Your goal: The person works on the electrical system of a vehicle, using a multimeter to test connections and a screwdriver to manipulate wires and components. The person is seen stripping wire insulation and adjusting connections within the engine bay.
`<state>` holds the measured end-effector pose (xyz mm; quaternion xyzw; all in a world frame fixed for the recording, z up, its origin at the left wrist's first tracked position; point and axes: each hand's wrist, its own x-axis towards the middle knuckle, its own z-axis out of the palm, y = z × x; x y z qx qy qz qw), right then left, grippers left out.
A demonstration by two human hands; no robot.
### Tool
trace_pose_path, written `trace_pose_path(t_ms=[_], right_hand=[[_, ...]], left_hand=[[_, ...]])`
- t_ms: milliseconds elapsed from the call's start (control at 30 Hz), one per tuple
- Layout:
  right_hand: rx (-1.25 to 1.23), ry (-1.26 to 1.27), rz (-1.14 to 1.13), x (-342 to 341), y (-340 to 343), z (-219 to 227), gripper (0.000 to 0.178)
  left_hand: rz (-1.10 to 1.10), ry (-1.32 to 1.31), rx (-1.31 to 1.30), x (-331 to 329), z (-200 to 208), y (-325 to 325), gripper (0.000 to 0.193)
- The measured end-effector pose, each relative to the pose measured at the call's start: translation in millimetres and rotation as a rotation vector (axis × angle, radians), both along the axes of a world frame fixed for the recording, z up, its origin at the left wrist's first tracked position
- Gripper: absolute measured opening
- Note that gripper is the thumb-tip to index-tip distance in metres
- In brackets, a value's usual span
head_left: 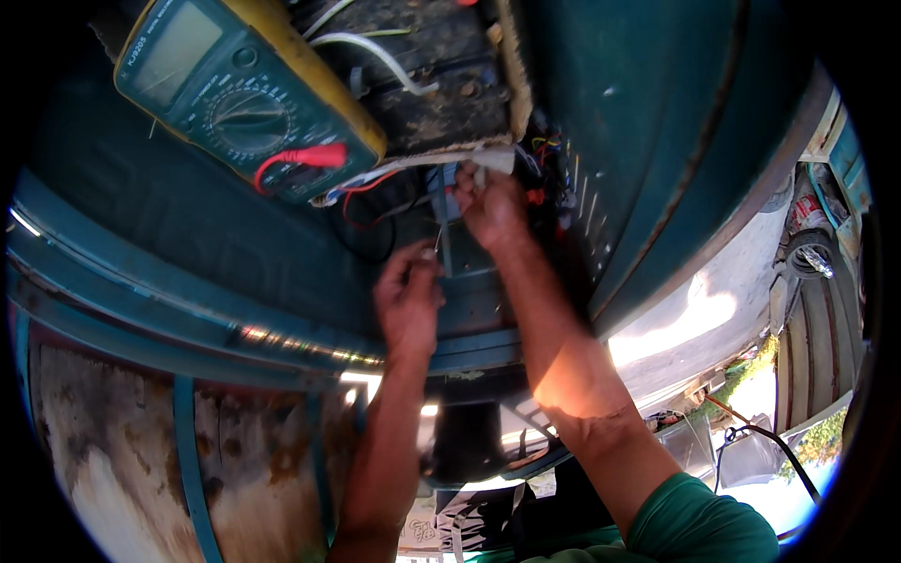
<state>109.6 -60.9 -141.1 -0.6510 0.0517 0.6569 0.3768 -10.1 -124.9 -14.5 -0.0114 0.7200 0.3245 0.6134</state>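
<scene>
Presently | my left hand [408,300], centre of frame: fingers nearly closed, apparently pinching a thin pale strand [438,237] just above them | my right hand [495,208], upper centre: fingers curled at a pale piece [481,178], hold cannot be confirmed | strand judged light, bendable, easily kinked; I rate the fingertip end the best grip | multimeter [249,113]: upper left
</scene>
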Motion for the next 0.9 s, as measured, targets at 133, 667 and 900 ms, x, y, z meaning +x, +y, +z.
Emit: trace_pose_path(t_ms=[133,667,900], right_hand=[[0.278,-0.286,0.403,5.8,-27.5,-27.2,0.025],[0.355,-0.365,0.339,3.3,-42.6,-55.5,0.02],[0.546,-1.005,1.028,7.0,-3.9,31.8,0.02]], left_hand=[[-0.006,-0.011,-0.062,9.5,-4.1,2.6,0.024],[-0.141,0.039,0.102,18.9,-37.3,40.3,0.013],[-0.217,0.216,0.085,4.1,-16.6,18.8,0.025]])
